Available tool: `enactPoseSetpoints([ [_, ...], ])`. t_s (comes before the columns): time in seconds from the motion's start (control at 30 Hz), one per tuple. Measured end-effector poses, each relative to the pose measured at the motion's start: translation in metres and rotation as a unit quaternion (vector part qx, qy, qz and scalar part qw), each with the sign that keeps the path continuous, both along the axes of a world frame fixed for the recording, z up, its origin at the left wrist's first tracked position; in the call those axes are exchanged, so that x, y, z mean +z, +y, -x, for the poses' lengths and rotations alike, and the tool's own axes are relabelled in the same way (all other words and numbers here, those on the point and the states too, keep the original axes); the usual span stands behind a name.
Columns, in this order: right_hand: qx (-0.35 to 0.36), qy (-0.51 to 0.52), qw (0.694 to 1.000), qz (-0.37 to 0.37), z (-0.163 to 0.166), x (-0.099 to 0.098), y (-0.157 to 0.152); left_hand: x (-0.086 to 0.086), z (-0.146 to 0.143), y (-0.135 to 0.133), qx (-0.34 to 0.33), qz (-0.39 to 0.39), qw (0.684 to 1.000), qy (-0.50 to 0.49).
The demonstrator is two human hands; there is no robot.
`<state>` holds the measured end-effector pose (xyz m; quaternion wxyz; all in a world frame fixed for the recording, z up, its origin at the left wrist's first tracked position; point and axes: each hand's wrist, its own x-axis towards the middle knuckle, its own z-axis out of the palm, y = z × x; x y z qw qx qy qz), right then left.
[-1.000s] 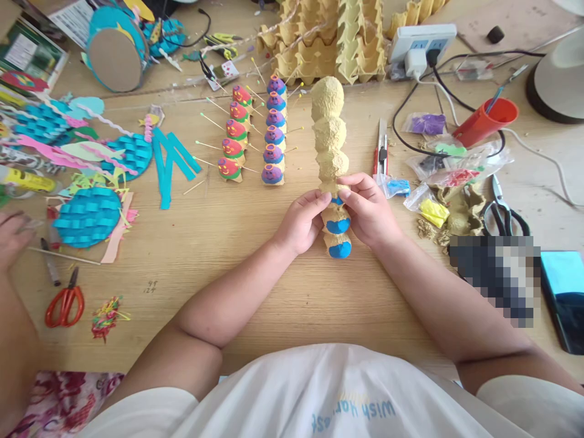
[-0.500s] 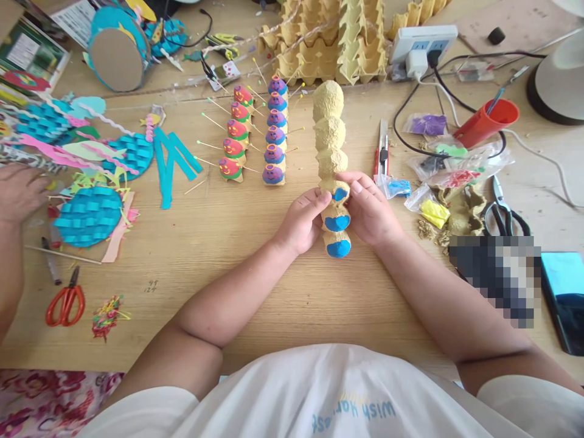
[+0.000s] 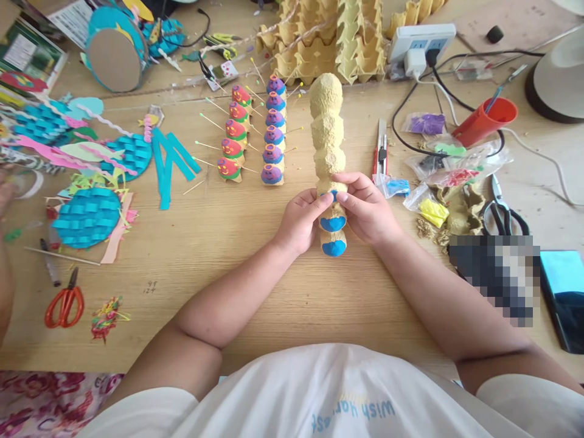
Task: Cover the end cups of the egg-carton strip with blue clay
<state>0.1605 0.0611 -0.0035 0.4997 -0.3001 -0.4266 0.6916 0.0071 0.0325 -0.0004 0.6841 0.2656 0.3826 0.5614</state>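
Observation:
Between my hands is a strip of yellowish egg carton cups, held lengthwise away from me. Blue clay covers part of the nearer cups. My left hand grips the strip from the left, thumb on the blue patch of the third cup from my end. From the right, my right hand holds the same strip, its thumb pressing that patch and its index finger lying across the cup above. Beyond my left hand stand two decorated caterpillars, one red and green, one purple, with pins stuck in their sides.
At the right lie a box cutter, bags of blue and yellow clay, black-handled scissors, a red cup and a phone. Orange scissors and blue woven paper crafts are at left, near another person's arm. Egg trays stand behind.
The egg carton strip has shifted slightly left and its far end has tipped up. My right thumb has moved onto the third cup's blue clay. The other person's hand has drawn back left.

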Motion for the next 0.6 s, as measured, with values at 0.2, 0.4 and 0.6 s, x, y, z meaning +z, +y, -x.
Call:
enactPoseSetpoints([
  [0.2,-0.003,-0.020,1.000,-0.005,0.0006,-0.0016,-0.0002,-0.0007,-0.0008,-0.0012,0.012,-0.011,1.000,-0.003],
  [0.4,-0.010,-0.013,1.000,0.006,0.0022,-0.0013,-0.0016,-0.0019,0.0009,-0.0009,-0.003,-0.002,1.000,-0.016],
  [0.6,0.002,-0.018,1.000,0.021,0.0002,0.0023,-0.0029,0.0016,0.0003,0.0011,-0.018,0.009,1.000,-0.004],
])
